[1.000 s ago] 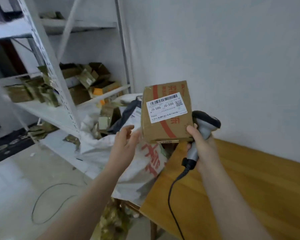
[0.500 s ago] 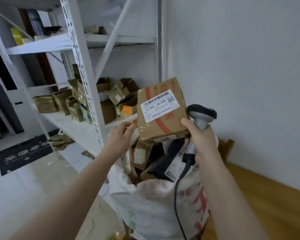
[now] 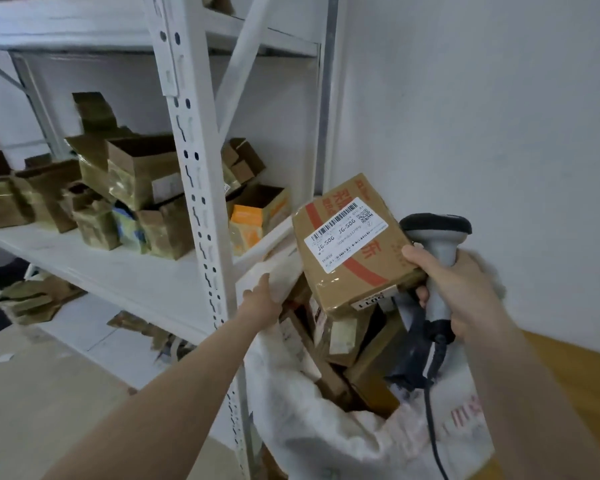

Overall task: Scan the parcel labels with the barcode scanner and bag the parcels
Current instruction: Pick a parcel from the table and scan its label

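1. Since half a second ago the left hand [image 3: 262,299] has dropped from beside the parcel [image 3: 357,271] to the far left rim of the white sack [image 3: 319,434], where it holds the cloth up. Its fingertips are hidden behind the fabric, so I cannot tell how firmly it grips. The parcel has tipped further and now hangs over the sack's mouth, with its label [image 3: 343,233] facing up.
2. The right hand [image 3: 461,292] does two jobs: its fingers wrap the handle of the barcode scanner [image 3: 440,233], and its thumb pins the parcel's right edge. That is a one-sided pinch (a thumb and not much else), so the box could swivel or slip out early and hit the rim instead of going in.
3. Boxes [image 3: 347,337] are already piled close to the sack's mouth. A parcel dropped on top might roll off toward the shelf rack [image 3: 201,188] or the floor, more so if the left hand lets the rim sag.
4. The scanner's cable [image 3: 430,410] hangs across the sack's front edge, where it could get trapped under the falling box or dragged inside.
5. Releasing the parcel means easing the thumb, which may also loosen the hold on the scanner, so the scanner could follow the box down.
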